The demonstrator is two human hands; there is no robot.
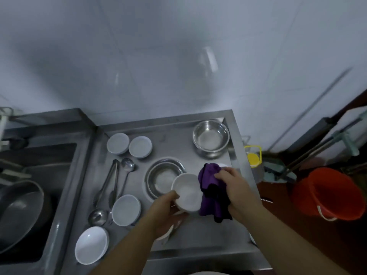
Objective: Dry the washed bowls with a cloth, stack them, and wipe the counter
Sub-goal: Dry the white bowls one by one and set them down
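My left hand (165,210) grips a white bowl (187,192) by its near rim and holds it above the steel counter (198,235). Beside the bowl on its right, my right hand (233,187) clutches a purple cloth (210,187) that hangs against the bowl's side. Two white bowls (118,143) (140,146) stand at the back left. Another white bowl (126,210) and a wider one (91,244) sit at the front left. Part of a white dish shows under my left hand. A white rim peeks out behind the cloth.
A steel bowl (211,137) stands at the back right and a shallow steel dish (163,176) in the middle. Tongs (107,183) and ladles (127,175) lie left of it. A sink with a pan (17,213) is at the left. An orange bucket (325,193) stands on the floor right.
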